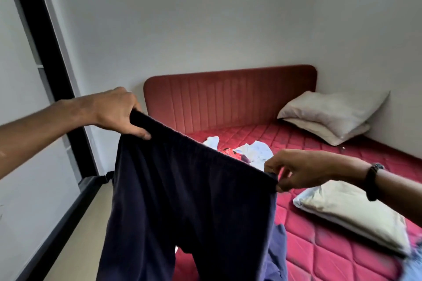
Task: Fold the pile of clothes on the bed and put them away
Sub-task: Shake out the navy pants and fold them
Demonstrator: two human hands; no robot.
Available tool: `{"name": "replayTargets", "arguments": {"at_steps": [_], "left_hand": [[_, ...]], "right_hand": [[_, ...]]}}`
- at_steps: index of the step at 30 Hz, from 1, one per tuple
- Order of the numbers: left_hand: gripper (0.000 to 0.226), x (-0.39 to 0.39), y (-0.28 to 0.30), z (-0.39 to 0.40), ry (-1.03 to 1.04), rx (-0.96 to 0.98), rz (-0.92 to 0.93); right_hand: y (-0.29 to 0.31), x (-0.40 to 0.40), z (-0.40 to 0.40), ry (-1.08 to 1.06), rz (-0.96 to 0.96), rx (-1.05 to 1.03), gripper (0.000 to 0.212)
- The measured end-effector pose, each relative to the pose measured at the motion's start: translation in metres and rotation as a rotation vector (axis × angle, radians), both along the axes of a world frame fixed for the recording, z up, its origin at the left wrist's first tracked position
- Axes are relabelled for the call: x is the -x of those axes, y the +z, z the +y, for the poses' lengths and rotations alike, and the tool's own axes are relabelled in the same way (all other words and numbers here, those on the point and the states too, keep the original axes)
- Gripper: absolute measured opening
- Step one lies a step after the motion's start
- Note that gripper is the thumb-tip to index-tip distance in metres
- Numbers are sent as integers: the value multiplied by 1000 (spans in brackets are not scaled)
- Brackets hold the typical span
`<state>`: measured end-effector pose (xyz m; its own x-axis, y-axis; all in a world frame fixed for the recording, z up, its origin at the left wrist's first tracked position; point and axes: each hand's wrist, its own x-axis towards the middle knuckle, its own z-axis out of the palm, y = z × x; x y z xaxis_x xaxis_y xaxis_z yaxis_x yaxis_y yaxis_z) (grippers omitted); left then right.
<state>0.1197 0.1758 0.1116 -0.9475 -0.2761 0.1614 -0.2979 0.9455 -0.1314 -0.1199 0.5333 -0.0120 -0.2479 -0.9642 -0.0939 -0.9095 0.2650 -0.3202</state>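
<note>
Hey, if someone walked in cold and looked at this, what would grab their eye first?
First, the dark navy trousers held up in the middle foreground, the left hand and right hand each pinching an end of the waistband. Behind them, the red quilted mattress and red padded headboard fill the right side. Pale pillows lie against the far right wall.

Both arms outstretched; left hand (116,113) raised higher, fingers curled, pinching; right hand (296,171) lower, thumb and fingers pinching; dark band on right wrist.
</note>
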Motion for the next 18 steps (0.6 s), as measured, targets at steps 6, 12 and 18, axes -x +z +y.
{"name": "replayTargets", "arguments": {"at_steps": [6,12,18], "left_hand": [[25,14,-21,17,-69,-16,27],[25,7,-21,14,-47,-17,55],[43,-4,-22,13,24,-125,9]], "right_hand": [[-42,5,-3,-113,-645,206,31],[-52,-2,-2,-65,-588,528,19],[-54,4,-1,-117,-190,416,25]]}}
